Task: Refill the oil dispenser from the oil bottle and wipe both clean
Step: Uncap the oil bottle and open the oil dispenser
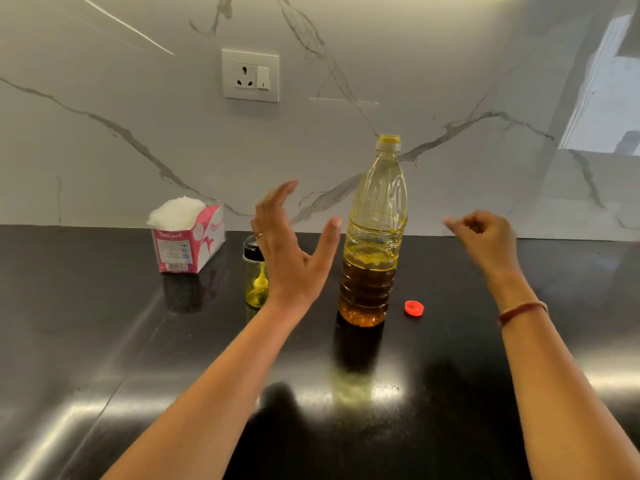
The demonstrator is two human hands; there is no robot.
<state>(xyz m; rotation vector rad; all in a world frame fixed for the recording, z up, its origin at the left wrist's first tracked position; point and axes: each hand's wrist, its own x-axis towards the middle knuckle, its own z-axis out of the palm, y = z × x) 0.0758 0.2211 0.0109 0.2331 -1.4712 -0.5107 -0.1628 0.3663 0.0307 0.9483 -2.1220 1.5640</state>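
One oil bottle [374,237] stands upright on the dark table [104,323], long axis vertical, neck pointing up, its one red cap [414,308] lying just beside its base to the right. One oil dispenser [254,282], also upright with a black top, stands to the bottle's left, partly hidden behind my left hand [294,251]. That hand hovers near the bottle with its fingers spread wide, touching nothing. My right hand [485,237] is raised on the bottle's other side, fingers curled in, nothing visible in them. One tissue box [188,242] sits further left.
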